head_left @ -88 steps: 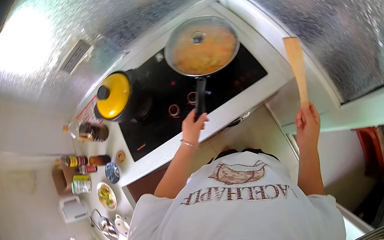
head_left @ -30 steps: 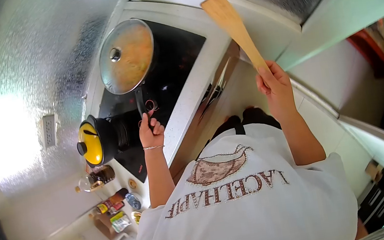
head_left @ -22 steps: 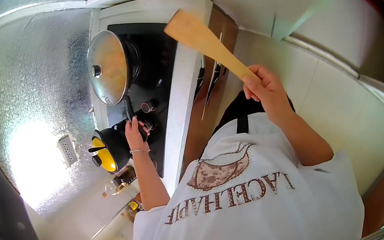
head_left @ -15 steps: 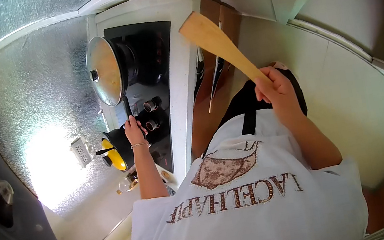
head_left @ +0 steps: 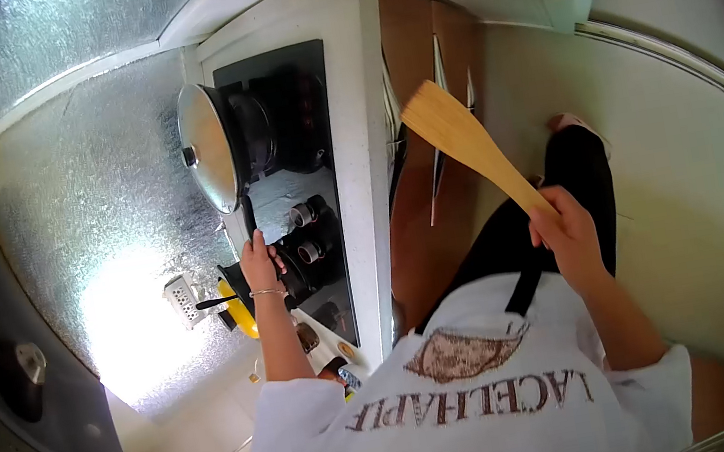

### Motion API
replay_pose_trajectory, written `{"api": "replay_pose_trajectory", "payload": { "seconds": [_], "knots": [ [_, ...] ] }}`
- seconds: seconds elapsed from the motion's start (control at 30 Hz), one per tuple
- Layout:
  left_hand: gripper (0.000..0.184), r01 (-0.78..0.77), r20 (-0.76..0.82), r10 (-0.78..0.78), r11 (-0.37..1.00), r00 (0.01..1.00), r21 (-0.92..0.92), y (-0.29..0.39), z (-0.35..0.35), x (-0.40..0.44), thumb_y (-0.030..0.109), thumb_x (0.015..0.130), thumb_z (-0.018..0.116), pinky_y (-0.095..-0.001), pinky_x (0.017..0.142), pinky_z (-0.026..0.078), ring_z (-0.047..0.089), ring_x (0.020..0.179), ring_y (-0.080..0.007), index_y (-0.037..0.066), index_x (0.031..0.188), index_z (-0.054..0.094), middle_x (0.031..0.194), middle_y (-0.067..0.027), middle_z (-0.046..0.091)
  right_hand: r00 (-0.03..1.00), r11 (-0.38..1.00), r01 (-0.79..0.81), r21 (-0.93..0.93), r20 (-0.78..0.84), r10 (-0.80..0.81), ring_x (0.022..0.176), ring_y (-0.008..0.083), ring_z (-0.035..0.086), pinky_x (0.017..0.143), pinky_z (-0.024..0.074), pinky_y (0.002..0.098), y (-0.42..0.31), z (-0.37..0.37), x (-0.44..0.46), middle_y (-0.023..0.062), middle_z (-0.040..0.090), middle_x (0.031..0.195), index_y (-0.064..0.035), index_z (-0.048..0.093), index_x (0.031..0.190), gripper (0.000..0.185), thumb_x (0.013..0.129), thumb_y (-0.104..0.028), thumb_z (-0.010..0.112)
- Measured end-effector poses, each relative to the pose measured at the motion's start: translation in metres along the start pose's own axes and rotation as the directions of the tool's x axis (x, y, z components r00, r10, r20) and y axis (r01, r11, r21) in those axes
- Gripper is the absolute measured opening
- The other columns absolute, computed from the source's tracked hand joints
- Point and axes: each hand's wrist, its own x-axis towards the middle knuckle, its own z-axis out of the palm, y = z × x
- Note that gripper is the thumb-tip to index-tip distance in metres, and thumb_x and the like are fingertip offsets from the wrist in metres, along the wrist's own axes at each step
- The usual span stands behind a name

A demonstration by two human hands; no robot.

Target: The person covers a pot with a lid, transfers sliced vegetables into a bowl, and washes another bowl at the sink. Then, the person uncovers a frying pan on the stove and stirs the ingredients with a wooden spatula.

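Observation:
My left hand [head_left: 260, 259] is closed around the dark handle [head_left: 248, 217] of a frying pan on the black cooktop [head_left: 298, 59]. A glass lid [head_left: 208, 148] with a dark knob covers the pan; its contents are blurred behind the glass. In my right hand [head_left: 568, 229] is a wooden spatula [head_left: 467, 138], gripped by the narrow end and raised over the floor, its flat blade pointing up and left, apart from the pan. Close to my left wrist is a pot with a yellow inside [head_left: 241, 313], partly hidden by the hand and forearm.
Two round knobs [head_left: 311, 251] stand on the cooktop beside my left hand. A wall socket [head_left: 185, 301] is on the shiny foil-like wall behind. Brown cabinet doors [head_left: 418, 189] with metal handles lie below the white counter edge [head_left: 361, 131]. Small containers [head_left: 309, 337] sit near my left forearm.
The wooden spatula and my right hand have moved right and down in view. My left hand stays on the pan handle. The whole view has shifted slightly.

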Motion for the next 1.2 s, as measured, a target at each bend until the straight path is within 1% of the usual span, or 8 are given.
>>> {"api": "replay_pose_trajectory", "payload": {
  "seconds": [0.17,0.23,0.3,0.43,0.5,0.87,0.97,1.2],
  "knots": [
    [0.031,-0.043,0.027,0.044,0.999,0.999,-0.032,-0.005,-0.006,-0.003,0.032,0.087,0.049,-0.0212,0.031,0.031,0.039,0.037,-0.0074,0.002,0.097,0.050,0.053,0.0008,0.042,0.998,0.992,-0.062,0.106,0.021,0.060,0.055,0.0047,0.044,0.051,0.0336,0.0180,0.064,0.002,-0.004,-0.0001,0.049,0.062,0.0000,0.051,0.092,0.013,0.086,-0.011,0.051],
    [0.032,-0.044,0.055,0.047,0.998,0.997,-0.055,-0.014,-0.011,0.002,0.033,0.088,0.048,-0.0207,0.031,0.031,0.038,0.036,-0.0071,0.002,0.098,0.050,0.054,0.0010,0.042,0.999,0.997,-0.036,0.070,0.024,0.034,0.055,0.0044,0.043,0.051,0.0334,0.0177,0.077,0.003,-0.005,-0.0005,0.048,0.062,0.0000,0.051,0.093,0.012,0.086,-0.010,0.050],
    [0.033,-0.043,0.039,0.045,0.997,0.998,-0.057,-0.019,-0.013,-0.001,0.033,0.088,0.048,-0.0200,0.031,0.031,0.037,0.035,-0.0068,0.002,0.099,0.050,0.054,0.0011,0.042,0.999,0.994,-0.026,0.106,0.024,0.024,0.055,0.0037,0.043,0.050,0.0325,0.0171,0.089,0.000,-0.006,-0.0005,0.049,0.063,-0.0002,0.050,0.095,0.013,0.087,-0.010,0.050],
    [0.032,-0.046,0.042,0.048,0.998,0.998,-0.053,-0.017,-0.015,0.001,0.034,0.088,0.047,-0.0195,0.030,0.031,0.037,0.035,-0.0066,0.003,0.098,0.050,0.054,0.0012,0.042,1.000,0.995,0.002,0.104,-0.022,0.001,0.055,0.0029,0.042,0.049,0.0305,0.0159,0.107,-0.013,-0.001,-0.0009,0.048,0.065,-0.0016,0.049,0.097,0.014,0.087,-0.011,0.049],
    [0.033,-0.074,0.038,0.076,0.996,0.996,-0.048,-0.018,-0.015,0.005,0.032,0.088,0.048,-0.0204,0.030,0.030,0.038,0.035,-0.0076,0.000,0.095,0.051,0.054,0.0003,0.043,0.997,0.996,-0.019,0.082,-0.075,0.025,0.055,0.0033,0.042,0.049,0.0305,0.0159,0.114,-0.020,-0.004,-0.0013,0.048,0.065,-0.0027,0.048,0.097,0.014,0.088,-0.013,0.049],
    [0.033,-0.069,0.048,0.070,0.997,0.996,-0.027,-0.019,-0.016,0.005,0.033,0.087,0.048,-0.0209,0.030,0.031,0.040,0.036,-0.0080,0.001,0.095,0.051,0.054,0.0006,0.043,0.992,0.998,-0.030,0.048,-0.117,0.036,0.055,0.0026,0.041,0.050,0.0302,0.0157,0.107,-0.030,-0.016,-0.0019,0.047,0.064,-0.0035,0.048,0.096,0.016,0.088,-0.017,0.049],
    [0.031,-0.073,0.056,0.073,0.997,0.996,-0.003,-0.017,-0.017,0.007,0.033,0.087,0.049,-0.0200,0.030,0.030,0.038,0.035,-0.0067,0.004,0.096,0.051,0.053,0.0013,0.042,0.991,0.997,0.004,0.072,-0.131,0.006,0.055,0.0025,0.041,0.050,0.0302,0.0156,0.108,-0.030,-0.017,-0.0020,0.047,0.064,-0.0034,0.048,0.096,0.017,0.088,-0.018,0.050],
    [0.031,-0.083,0.036,0.084,0.996,0.996,-0.028,-0.015,-0.014,0.015,0.034,0.087,0.049,-0.0205,0.030,0.030,0.038,0.035,-0.0067,0.004,0.097,0.051,0.054,0.0012,0.043,0.991,0.998,0.040,0.057,-0.132,-0.032,0.055,0.0027,0.041,0.050,0.0299,0.0155,0.103,-0.024,-0.025,-0.0021,0.046,0.065,-0.0037,0.048,0.096,0.017,0.088,-0.018,0.050]
  ]
}}
